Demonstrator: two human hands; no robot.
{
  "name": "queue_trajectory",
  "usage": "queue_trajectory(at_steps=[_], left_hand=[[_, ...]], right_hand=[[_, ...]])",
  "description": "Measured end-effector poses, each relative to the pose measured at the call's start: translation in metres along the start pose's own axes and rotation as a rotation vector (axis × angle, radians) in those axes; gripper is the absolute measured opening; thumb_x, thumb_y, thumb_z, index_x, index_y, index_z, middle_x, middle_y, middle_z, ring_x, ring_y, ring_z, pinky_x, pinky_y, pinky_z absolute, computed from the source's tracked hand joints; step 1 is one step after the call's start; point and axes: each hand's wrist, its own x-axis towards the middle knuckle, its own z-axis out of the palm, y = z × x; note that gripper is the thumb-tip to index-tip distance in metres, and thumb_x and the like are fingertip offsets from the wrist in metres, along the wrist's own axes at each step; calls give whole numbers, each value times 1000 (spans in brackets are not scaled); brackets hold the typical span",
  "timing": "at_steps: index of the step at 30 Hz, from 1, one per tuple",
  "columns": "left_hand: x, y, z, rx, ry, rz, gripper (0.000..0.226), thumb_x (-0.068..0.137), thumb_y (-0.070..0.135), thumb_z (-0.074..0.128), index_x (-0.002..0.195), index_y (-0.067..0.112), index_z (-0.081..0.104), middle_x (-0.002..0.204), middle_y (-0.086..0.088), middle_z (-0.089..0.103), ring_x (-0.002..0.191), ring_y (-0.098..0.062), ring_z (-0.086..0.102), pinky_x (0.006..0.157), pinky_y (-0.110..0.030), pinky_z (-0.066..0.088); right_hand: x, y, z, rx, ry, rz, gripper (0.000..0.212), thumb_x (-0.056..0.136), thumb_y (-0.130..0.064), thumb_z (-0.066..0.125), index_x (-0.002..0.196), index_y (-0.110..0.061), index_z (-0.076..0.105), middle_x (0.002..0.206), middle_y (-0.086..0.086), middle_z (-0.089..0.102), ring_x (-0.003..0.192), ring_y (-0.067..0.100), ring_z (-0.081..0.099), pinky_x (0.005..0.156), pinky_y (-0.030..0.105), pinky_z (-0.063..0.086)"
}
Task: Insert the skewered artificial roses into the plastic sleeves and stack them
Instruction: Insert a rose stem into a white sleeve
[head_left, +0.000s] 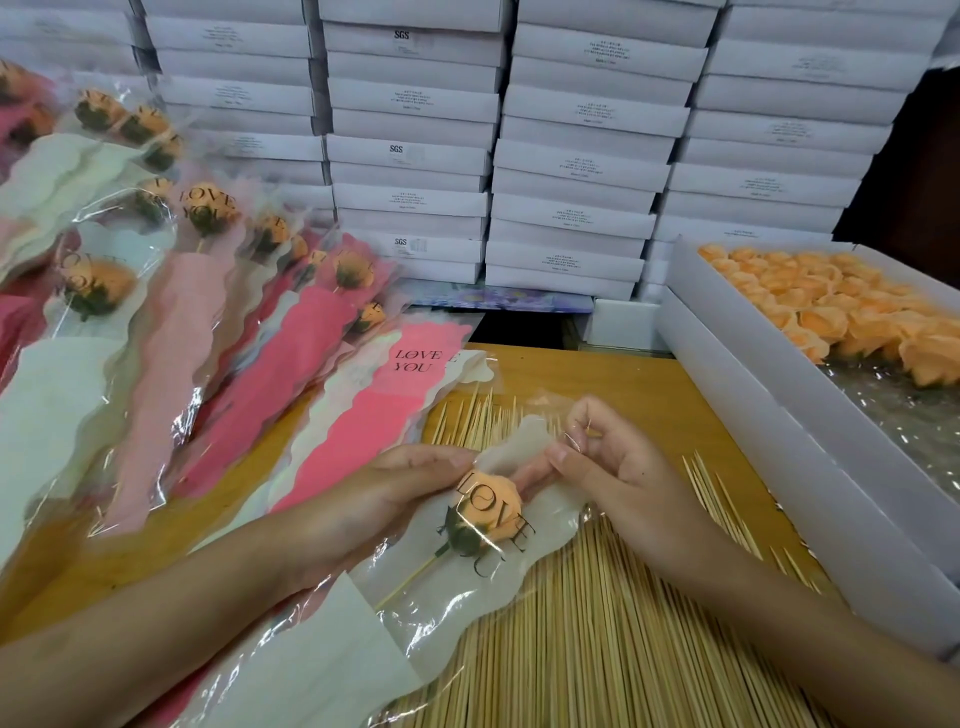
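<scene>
An orange artificial rose (491, 506) on a wooden skewer (410, 579) lies inside a clear plastic sleeve (363, 644) printed "LOVE YOU", with white paper lining. My left hand (410, 493) grips the sleeve beside the rose. My right hand (608, 462) pinches the sleeve's top edge just right of the rose. A stack of several sleeved roses (171, 270) fans out on the left. Empty pink and white sleeves (374, 410) lie beside that stack.
Loose bamboo skewers (587, 623) cover the wooden table (613, 379) under my hands. A white box of orange rose heads (831, 306) stands on the right. Stacked white cartons (519, 145) wall off the back.
</scene>
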Motion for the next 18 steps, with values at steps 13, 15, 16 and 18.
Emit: queue_trajectory(at_steps=[13,15,16,18], left_hand=[[2,-3,-1,-33,-17,16,27,89,26,54,95,12,76,82,-8,73,67,-15,69,60,-22,54],[2,-3,-1,-34,-9,34,27,87,27,55,94,12,77,81,-7,73,66,-14,70,59,-21,55],[2,-3,-1,-25,1,43,27,85,28,56,95,13,77,83,-7,74,68,-14,70,60,-21,55],[2,-5,-4,-10,23,47,32,82,31,60,103,12,75,94,-12,73,76,-18,71,68,-24,58]], right_hand=[[0,2,-1,-4,-5,26,18,100,-20,47,90,-10,36,92,14,75,93,25,72,79,26,55],[1,-1,-2,-19,63,32,25,93,-34,52,93,-10,43,91,11,76,84,22,73,72,22,55],[1,-1,-3,-38,100,35,29,90,-39,52,94,-11,47,91,8,76,80,19,72,70,21,54],[1,0,-6,-59,174,30,31,88,-42,52,92,-11,53,88,5,76,73,20,69,66,23,54]])
